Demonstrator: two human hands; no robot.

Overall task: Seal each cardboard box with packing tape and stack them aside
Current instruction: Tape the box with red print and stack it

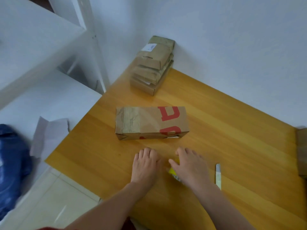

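Nearest, two bare forearms reach onto the table (232, 130). The left hand (146, 165) sits knuckles-up on the wood with its fingers bent under; the tips are hidden, so I cannot tell whether it pinches anything. Just beside it, almost touching, the right hand (191, 166) lies over the tape (172, 172) - a yellow roll, mostly covered - with thumb and fingers curled round it, grasping it. To the right of that hand, apart from it, a knife (218, 175) lies flat on the table.

Beyond the hands, near but not touching them, the box (152, 122) lies on its long side in the middle of the table, with red print on its right half and a band of clear tape wrapped over its left half.

Farther back, at the table's far corner against the wall, stands the stack (152, 65) - several taped boxes piled unevenly, a white label on the top one. Another box (302, 151) shows at the right edge.

Off the table to the left are a blue bag (11, 163), a grey sheet (49, 133) and a white shelf (41, 47).
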